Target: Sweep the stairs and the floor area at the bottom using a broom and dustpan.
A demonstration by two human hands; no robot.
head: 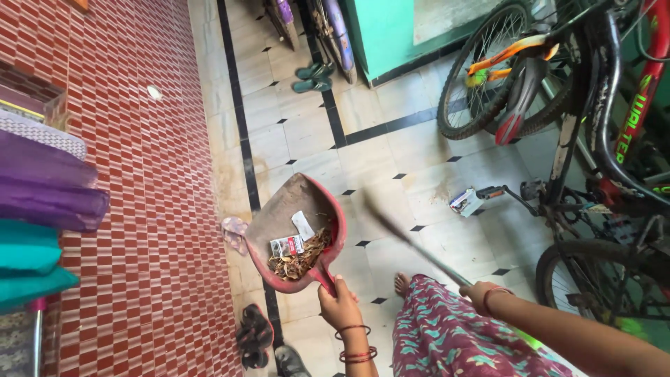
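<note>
Left grip: my left hand [340, 304] is wrapped tight round the handle of the red dustpan [296, 234], fingers curled closed, nothing spread.
Left arm pose: forearm comes up from the bottom edge, wrist with bangles below the fist, knuckles toward the pan.
Dustpan place: it hangs over the pale tiled floor [391, 160], just beside the red-checked wall [153, 209], ahead of my bare foot [402, 283].
Dustpan axis: its long axis runs from the handle at my fist up and leftward to the wide lip; the open face is turned to me.
Dustpan load: dry leaves [301, 260], a small carton [286, 245] and a scrap of white paper [303, 224] lie in the lower part, near the handle.
Right grip: my right hand [480, 293] is closed around the thin broom stick [412, 241]; the fingers themselves are partly hidden.
Right arm pose: forearm enters from the lower right corner, wrist turned inward.
Stick axis: it slants from my fist up and leftward, blurred along its length.
Around: bicycles [579, 105] stand at the right, green sandals [313, 77] lie farther along the floor, dark sandals [254, 335] by the wall.
</note>
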